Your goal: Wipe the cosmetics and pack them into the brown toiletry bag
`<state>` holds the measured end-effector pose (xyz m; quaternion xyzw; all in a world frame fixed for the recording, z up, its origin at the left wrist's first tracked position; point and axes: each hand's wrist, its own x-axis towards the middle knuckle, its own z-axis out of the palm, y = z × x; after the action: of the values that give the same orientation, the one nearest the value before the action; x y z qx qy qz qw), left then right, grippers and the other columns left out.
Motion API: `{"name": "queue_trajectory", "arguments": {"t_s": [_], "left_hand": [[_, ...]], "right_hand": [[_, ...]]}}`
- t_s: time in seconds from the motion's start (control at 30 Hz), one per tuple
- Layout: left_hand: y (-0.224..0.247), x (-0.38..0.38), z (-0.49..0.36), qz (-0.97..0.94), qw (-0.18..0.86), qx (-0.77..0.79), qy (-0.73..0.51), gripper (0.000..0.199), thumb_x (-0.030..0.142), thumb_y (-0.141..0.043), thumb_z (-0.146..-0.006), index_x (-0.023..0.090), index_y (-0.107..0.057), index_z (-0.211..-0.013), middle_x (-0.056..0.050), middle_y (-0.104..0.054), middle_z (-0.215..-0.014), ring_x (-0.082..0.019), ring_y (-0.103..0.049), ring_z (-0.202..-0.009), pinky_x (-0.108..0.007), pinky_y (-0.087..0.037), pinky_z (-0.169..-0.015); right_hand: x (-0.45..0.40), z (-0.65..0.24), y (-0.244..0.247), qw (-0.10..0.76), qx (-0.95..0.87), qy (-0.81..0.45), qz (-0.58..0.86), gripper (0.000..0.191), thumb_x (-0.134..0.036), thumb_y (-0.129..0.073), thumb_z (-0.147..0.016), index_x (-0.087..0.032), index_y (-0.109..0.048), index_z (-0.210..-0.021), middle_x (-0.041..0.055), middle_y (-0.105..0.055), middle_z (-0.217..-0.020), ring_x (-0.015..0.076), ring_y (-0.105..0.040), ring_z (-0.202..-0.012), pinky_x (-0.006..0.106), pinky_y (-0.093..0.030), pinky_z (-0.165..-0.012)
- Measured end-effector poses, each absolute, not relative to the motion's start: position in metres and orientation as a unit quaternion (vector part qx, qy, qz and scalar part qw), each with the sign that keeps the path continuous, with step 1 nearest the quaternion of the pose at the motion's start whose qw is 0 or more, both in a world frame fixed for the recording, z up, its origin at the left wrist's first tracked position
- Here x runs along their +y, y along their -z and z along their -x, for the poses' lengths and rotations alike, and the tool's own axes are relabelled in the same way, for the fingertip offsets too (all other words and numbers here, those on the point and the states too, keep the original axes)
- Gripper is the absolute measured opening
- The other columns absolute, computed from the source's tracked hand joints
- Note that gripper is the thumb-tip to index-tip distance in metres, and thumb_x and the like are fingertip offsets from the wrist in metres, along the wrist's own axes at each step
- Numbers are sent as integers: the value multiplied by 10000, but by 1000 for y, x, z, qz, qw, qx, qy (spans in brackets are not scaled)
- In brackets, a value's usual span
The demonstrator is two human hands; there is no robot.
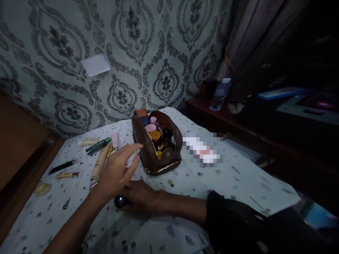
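Note:
A small whitish, crumpled-looking piece (132,158) is pinched between the thumb and fingers of my left hand (118,169), just left of the bag. My right hand (140,195) reaches across below it, its fingers closed at a dark, shiny, round-ended object (120,201); most of that object is hidden. The brown toiletry bag (144,155) stands unzipped in front of both hands. Inside it are a jar with an amber lid (155,135), a pink-capped container (151,127) and several dark bottles.
Left of my hands lie a beige tube (99,164), a green bottle (97,146), a dark slim pencil-like item (63,166) and a round yellowish item (42,189). A blurred-out pink and white item (201,150) lies right of the bag. A water bottle (220,94) stands on the right-hand ledge.

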<state>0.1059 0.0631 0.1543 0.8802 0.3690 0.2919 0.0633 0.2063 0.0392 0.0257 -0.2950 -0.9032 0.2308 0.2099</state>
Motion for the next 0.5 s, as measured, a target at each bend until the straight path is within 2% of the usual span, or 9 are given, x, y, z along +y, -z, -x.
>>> {"name": "queue_trajectory", "arguments": {"t_s": [0.07,0.13,0.2,0.27,0.3,0.43,0.5], "left_hand": [[-160,74,-125,-912,-4,347,-218,354,216,-423,-931,234,-571,-1253,-39,-673,-896,-183,-628,-739,-273,-463,-663],[-162,83,-136,-927,-52,339,-150,408,200,-434,-918,247,-547,-1308,-30,-675,-849,-182,-626,-655,-267,-446,-590],[-161,88,-140,-933,-69,332,-118,393,200,-450,-912,240,-561,-1287,-29,-681,-846,-185,-640,-650,-269,-451,-580],[-157,91,-138,-936,-70,321,-123,359,210,-447,-922,223,-565,-1260,-40,-689,-885,-195,-659,-706,-283,-476,-618],[-153,92,-136,-937,-70,314,-136,346,216,-439,-932,212,-560,-1256,-49,-690,-907,-200,-664,-738,-292,-488,-640],[-136,92,-124,-935,-63,281,-206,323,187,-419,-963,164,-524,-1267,-79,-669,-925,-179,-643,-772,-280,-501,-678],[-128,93,-121,-932,-54,273,-232,322,159,-432,-960,152,-515,-1271,-77,-647,-906,-160,-619,-756,-254,-494,-668]], "right_hand": [[37,-210,-29,198,-916,-195,291,486,-428,-640,-854,-216,-529,-1277,104,-593,-1156,208,-594,-888,275,-456,-655],[35,-223,-39,184,-926,-172,282,487,-443,-609,-878,-211,-505,-1294,109,-607,-1132,199,-601,-845,265,-441,-610],[32,-243,-54,167,-935,-168,265,372,-401,-572,-908,-190,-560,-1213,83,-633,-1021,162,-595,-736,248,-411,-559],[27,-269,-70,167,-946,-165,225,218,-326,-515,-948,-174,-635,-1047,44,-645,-873,131,-578,-657,243,-404,-546],[25,-284,-77,189,-945,-165,209,196,-307,-522,-944,-165,-653,-978,31,-646,-824,129,-576,-646,252,-417,-555],[21,-337,-105,354,-883,-166,259,204,-205,-466,-951,-175,-667,-954,13,-641,-704,127,-578,-613,265,-459,-588],[25,-357,-117,427,-832,-168,313,193,-179,-486,-943,-212,-657,-1026,3,-656,-723,118,-596,-621,248,-477,-594]]}}
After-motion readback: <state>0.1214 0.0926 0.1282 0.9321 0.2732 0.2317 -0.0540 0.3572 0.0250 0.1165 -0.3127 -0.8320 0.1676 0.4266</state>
